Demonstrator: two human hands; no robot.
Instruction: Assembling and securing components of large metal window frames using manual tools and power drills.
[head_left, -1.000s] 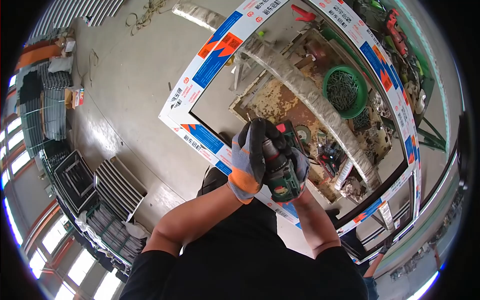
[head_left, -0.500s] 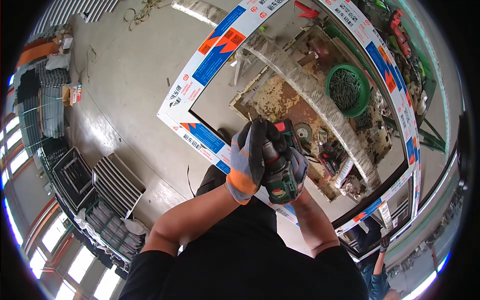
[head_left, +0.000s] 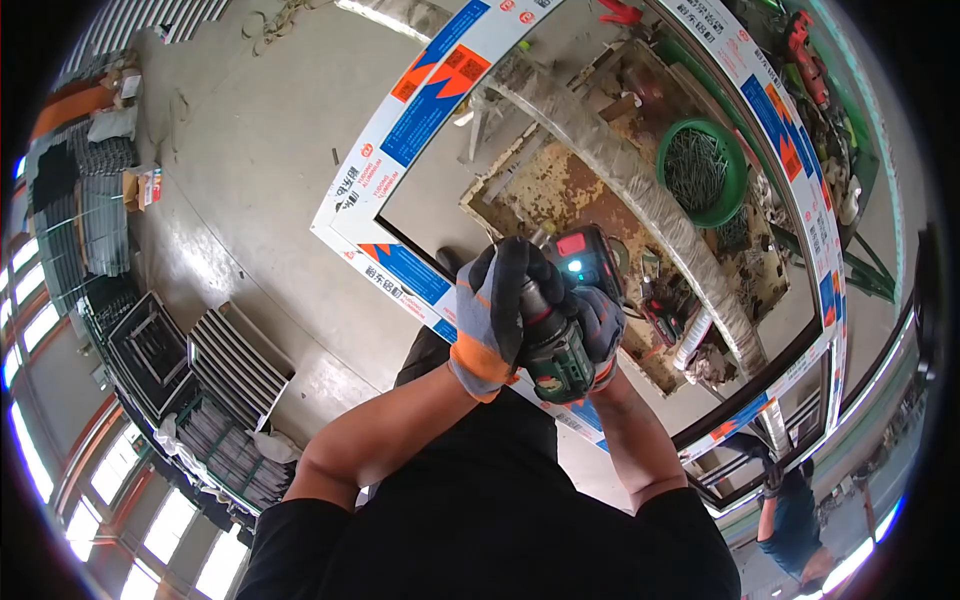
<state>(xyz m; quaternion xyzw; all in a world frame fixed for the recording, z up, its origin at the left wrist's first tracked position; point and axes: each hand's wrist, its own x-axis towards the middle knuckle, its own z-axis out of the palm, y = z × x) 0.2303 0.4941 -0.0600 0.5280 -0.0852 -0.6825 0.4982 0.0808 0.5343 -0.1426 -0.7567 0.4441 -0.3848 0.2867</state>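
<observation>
Close in front of my body I hold a green and black cordless drill point(head_left: 556, 362) over the frame's near edge. My left hand point(head_left: 487, 315), in a grey, black and orange glove, is closed round the chuck end; its fingers hide the tip. In the same kind of glove, my right hand point(head_left: 604, 330) is wrapped round the grip. A lit spot glows beside the drill's red and black battery base point(head_left: 590, 258). Beneath the hands lies a large rectangular frame point(head_left: 352, 212) covered in white, blue and orange film.
Through the frame show a worn workbench point(head_left: 560, 185), a green bowl point(head_left: 742, 180) of screws and a film-wrapped bar point(head_left: 640, 190). A red tool point(head_left: 800, 50) lies at the far right. Stacked profiles point(head_left: 90, 210) stand left. Another person point(head_left: 795, 515) is at lower right.
The drill has turned slightly in my hands, its battery base swinging up and right, and a light now shows there. The other person has moved further into view.
</observation>
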